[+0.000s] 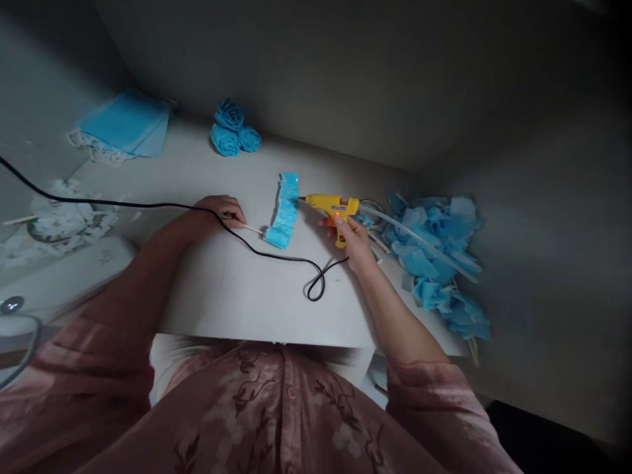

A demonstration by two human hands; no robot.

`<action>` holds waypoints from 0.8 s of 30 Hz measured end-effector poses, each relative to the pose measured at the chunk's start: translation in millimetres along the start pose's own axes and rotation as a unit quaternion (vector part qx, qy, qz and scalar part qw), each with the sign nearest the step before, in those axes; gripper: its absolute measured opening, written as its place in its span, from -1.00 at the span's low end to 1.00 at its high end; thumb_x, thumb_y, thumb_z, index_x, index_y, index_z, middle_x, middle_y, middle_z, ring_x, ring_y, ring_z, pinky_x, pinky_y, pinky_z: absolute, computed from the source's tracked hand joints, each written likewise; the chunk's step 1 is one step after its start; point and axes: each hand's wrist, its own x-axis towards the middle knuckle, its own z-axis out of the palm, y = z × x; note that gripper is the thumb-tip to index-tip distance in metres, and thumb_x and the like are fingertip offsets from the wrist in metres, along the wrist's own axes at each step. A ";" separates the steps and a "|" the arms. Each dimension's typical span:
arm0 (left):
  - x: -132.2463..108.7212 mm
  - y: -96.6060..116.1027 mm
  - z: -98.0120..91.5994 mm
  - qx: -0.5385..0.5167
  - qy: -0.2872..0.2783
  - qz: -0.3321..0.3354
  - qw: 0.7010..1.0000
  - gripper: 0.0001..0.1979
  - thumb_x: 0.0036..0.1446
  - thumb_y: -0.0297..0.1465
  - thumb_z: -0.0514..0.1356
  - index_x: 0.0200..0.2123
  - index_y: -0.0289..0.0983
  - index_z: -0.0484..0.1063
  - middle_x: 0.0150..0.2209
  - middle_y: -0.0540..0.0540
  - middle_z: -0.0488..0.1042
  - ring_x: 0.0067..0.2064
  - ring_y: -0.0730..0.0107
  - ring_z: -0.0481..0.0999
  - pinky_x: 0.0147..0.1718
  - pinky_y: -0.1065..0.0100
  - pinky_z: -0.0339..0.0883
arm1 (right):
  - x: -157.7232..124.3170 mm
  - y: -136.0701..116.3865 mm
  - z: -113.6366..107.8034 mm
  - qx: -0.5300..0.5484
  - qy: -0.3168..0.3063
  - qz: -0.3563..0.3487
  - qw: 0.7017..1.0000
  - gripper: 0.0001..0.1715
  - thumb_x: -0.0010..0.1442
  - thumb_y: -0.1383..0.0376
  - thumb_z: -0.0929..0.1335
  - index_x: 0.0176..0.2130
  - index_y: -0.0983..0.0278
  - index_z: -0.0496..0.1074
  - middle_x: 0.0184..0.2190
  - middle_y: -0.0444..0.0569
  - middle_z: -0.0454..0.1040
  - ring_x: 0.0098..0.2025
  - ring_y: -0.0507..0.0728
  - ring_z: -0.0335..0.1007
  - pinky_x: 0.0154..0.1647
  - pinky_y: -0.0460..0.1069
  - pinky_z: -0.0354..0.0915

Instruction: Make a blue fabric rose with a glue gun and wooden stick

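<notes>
My right hand (351,240) is closed round the handle of a yellow hot glue gun (332,206), whose nozzle touches the upper right edge of a blue crepe paper strip (284,210) lying on the white table (247,296). A clear glue stick pokes out of the gun's back. My left hand (222,212) pinches a thin wooden stick (253,229) that runs to the strip's lower end. The gun's black cord (276,253) loops across the table and over my left forearm.
Three finished blue paper roses (233,129) sit at the back. A stack of blue paper sheets (126,125) lies far left. Cut blue paper pieces (439,257) and wooden sticks are heaped on the right. White scraps (59,220) lie at the left edge.
</notes>
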 end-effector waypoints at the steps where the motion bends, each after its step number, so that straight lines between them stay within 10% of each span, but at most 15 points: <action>1: -0.1 0.9 -0.1 0.002 -0.002 -0.003 1.000 -0.63 0.17 -0.04 0.18 -0.39 -0.20 0.60 -0.29 -0.08 0.61 -0.20 0.29 0.54 -0.16 0.37 0.38 | 0.1 1.2 0.1 -0.006 -0.002 0.001 1.000 -0.30 0.06 -0.32 0.45 -0.19 0.20 0.60 -0.23 0.00 0.69 -0.40 0.06 0.37 -0.34 0.01 0.28; 24: -2.5 -0.6 -5.2 0.007 -0.039 -0.006 0.999 -0.63 0.20 -0.08 0.14 -0.35 -0.22 0.59 -0.25 -0.09 0.61 -0.17 0.29 0.54 -0.11 0.38 0.35 | -9.0 -1.7 5.6 0.011 -0.071 0.009 0.997 -0.51 0.06 -0.10 0.52 -0.17 0.17 0.64 -0.17 -0.05 0.70 -0.26 0.11 0.48 -0.16 0.01 0.38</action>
